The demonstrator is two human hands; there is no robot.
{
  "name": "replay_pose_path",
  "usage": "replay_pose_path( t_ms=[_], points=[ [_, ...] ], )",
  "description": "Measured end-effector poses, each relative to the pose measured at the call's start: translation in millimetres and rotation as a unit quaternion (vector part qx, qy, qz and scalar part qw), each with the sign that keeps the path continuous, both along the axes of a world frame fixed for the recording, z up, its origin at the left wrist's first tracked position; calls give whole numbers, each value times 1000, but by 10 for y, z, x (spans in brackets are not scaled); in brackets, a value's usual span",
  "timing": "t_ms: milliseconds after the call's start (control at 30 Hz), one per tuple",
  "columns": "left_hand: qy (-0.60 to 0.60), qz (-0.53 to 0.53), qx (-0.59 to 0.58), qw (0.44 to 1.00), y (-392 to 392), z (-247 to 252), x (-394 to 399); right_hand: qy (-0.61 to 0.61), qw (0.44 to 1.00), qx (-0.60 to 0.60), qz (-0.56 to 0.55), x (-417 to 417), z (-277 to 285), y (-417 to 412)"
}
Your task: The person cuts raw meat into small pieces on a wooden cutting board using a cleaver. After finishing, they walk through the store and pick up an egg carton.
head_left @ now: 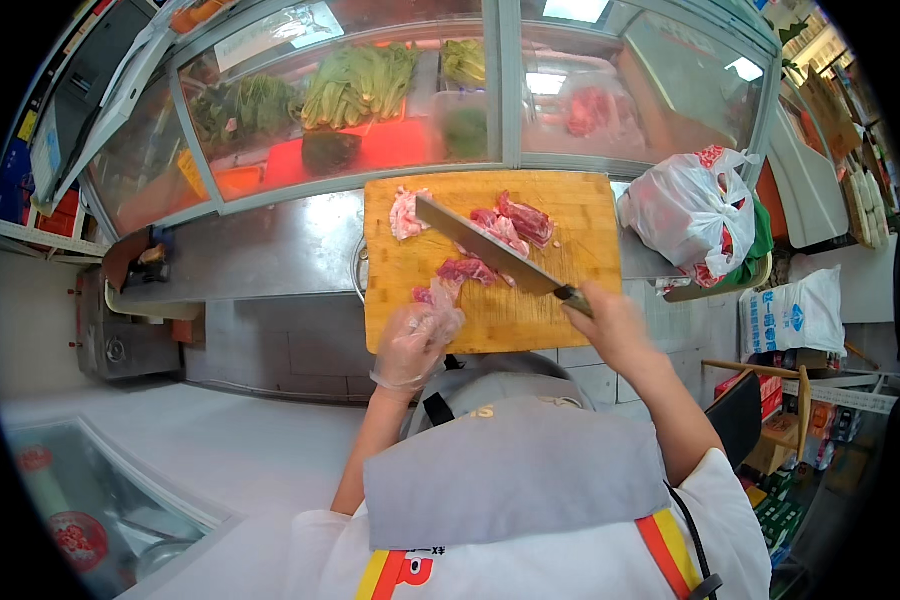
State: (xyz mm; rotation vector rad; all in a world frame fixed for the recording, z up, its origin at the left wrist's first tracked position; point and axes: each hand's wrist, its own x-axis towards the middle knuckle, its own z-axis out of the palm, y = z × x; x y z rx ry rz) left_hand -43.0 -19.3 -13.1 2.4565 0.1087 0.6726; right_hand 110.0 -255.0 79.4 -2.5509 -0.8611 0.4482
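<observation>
My right hand [610, 328], bare, grips the dark handle of a cleaver [487, 247]. Its broad blade slants up and left above a wooden cutting board [525, 322]. In a clear plastic glove, my left hand [414, 337] is at the board's near left, its fingers closed over a strip of raw red meat [469, 271]; the fingertips partly hide the meat. Beyond the blade lie a thick chunk of red meat [526, 220] and paler pieces, partly covered by the cleaver. A pile of pale, fatty meat [406, 214] sits at the board's far left corner.
A glass display case [504, 90] holding leafy greens [360, 82] stands behind the board. The board rests on a steel counter [270, 247]. To the right, a tied white plastic bag [690, 214] sits by the board. A chair [757, 397] is at lower right.
</observation>
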Motion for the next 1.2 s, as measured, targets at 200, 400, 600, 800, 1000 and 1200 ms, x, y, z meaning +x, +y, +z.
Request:
replay_pose_path(
  t_ms=[200,400,600,800,1000,1200],
  points=[
    [-10,2,-19,1000,-8,-14,-11,6,999,-19,47,-26,193,-139],
    [15,-23,-38,999,-17,138,67,55,994,-83,37,-122,-128,-71],
    [17,-53,-38,998,27,34,82,41,994,-63,82,-131,-273,430],
    [16,-18,-99,995,81,-103,-229,27,996,-28,79,15,-358,291],
    [-6,5,-85,996,90,66,-247,7,993,-115,21,133,-159,-74],
    [-34,46,-197,979,21,23,-226,-3,1000,9,23,38,-49,-184]
  ],
)
